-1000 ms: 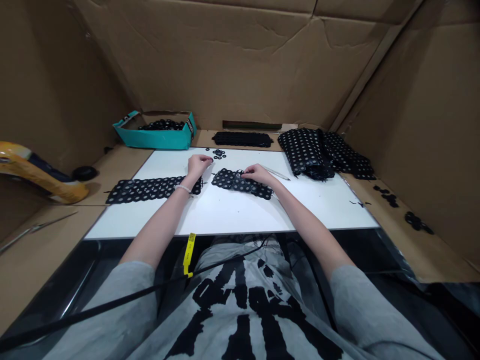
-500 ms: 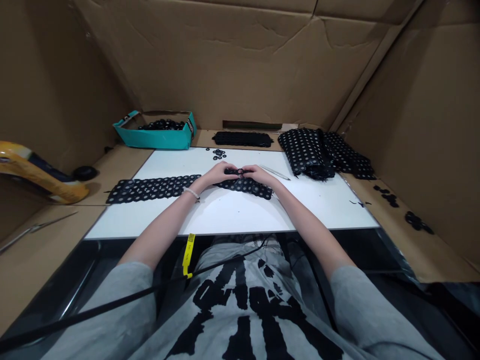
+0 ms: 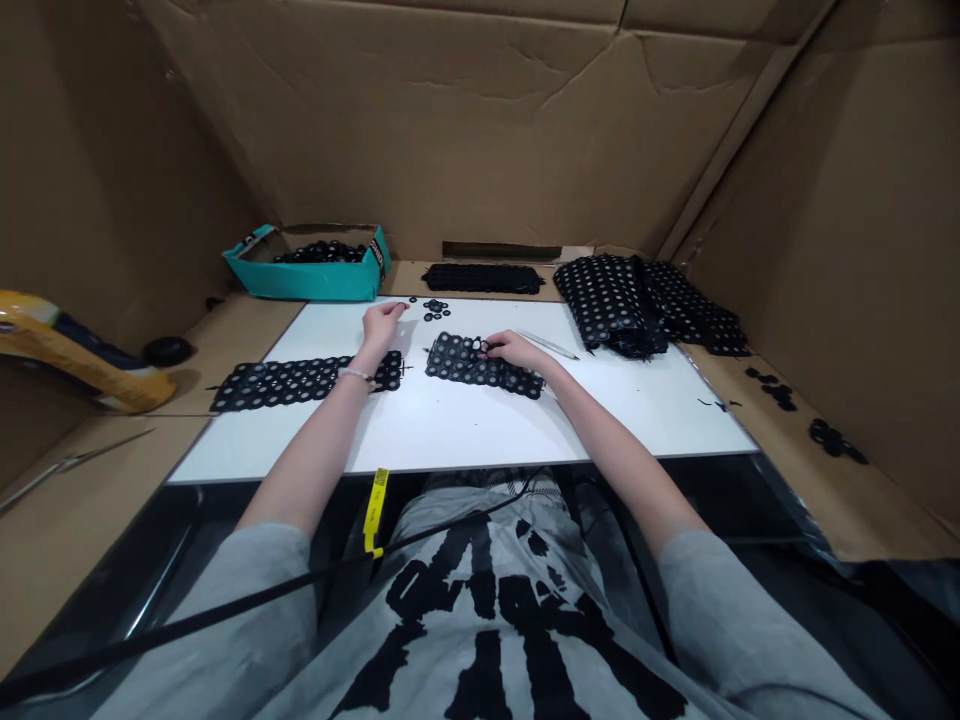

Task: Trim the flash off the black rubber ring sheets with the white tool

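A short black perforated strip (image 3: 472, 365) lies in the middle of the white board (image 3: 465, 420). My right hand (image 3: 512, 349) rests on its far edge, fingers pinched on a small black ring. My left hand (image 3: 382, 323) reaches out toward a small cluster of loose black rings (image 3: 435, 308) near the board's far edge; its fingers are curled and I cannot make out anything in them. A longer perforated strip (image 3: 300, 379) lies to the left, under my left wrist.
A teal box (image 3: 307, 275) of black rings stands at the back left. A black sheet (image 3: 484, 278) lies behind the board, and a pile of perforated sheets (image 3: 645, 305) at the back right. A pen (image 3: 551, 346), a yellow object (image 3: 75, 355), cardboard walls around.
My left hand left the short strip, where it met my right hand, and moved back out to the far left toward the loose rings. My right hand stayed on the strip.
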The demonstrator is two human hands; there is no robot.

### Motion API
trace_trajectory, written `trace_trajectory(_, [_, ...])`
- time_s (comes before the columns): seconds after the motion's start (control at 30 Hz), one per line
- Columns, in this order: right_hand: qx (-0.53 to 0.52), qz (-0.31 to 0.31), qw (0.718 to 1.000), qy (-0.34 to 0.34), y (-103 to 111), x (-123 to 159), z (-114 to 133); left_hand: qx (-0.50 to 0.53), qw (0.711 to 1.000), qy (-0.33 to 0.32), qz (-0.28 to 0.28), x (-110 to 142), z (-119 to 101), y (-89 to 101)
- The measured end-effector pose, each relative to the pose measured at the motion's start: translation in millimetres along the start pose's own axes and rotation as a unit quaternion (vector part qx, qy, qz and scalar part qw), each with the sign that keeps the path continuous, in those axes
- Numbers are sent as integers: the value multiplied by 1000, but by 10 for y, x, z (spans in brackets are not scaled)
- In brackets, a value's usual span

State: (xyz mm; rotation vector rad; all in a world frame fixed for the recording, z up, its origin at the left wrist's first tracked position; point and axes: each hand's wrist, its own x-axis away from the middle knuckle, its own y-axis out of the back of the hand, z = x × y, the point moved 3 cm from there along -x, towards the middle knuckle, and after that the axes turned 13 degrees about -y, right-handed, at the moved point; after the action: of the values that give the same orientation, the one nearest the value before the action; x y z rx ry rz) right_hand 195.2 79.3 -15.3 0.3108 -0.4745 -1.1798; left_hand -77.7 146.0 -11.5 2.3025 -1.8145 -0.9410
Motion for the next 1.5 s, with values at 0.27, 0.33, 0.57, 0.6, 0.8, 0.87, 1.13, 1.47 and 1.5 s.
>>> trace_trajectory(0.27, [-6, -2, 1000, 4, 0, 35, 14, 4, 993, -32, 111, 29, -40, -37])
trace_trajectory(0.33, [-20, 3, 1000, -1, -8, 32, 16, -1, 987, -62, 148, 68, -140, -78])
trace_trajectory(0.57, [-51, -4, 998, 26, -24, 32, 73, 21, 893, -200, 403, 434, -603, -399])
trace_trajectory(0.6, [-50, -3, 998, 31, -24, 34, 82, 26, 887, -217, 406, 481, -652, -435])
trace_trajectory(0.8, [-13, -24, 998, 51, -13, 37, 92, -30, 905, -247, 345, 610, -751, -487])
trace_trajectory(0.87, [-8, -32, 998, 59, -13, 40, 86, -40, 911, -225, 342, 626, -752, -483])
trace_trajectory(1.13, [-20, -68, 996, 56, -11, 114, 117, 72, 929, -126, 340, 651, -731, -521])
trace_trajectory(1.47, [19, -74, 997, 16, -37, 60, 89, 102, 951, 3, 291, 427, -449, -457])
trace_trajectory(1.5, [27, -74, 997, 15, -37, 53, 81, 91, 963, 11, 252, 364, -395, -406])
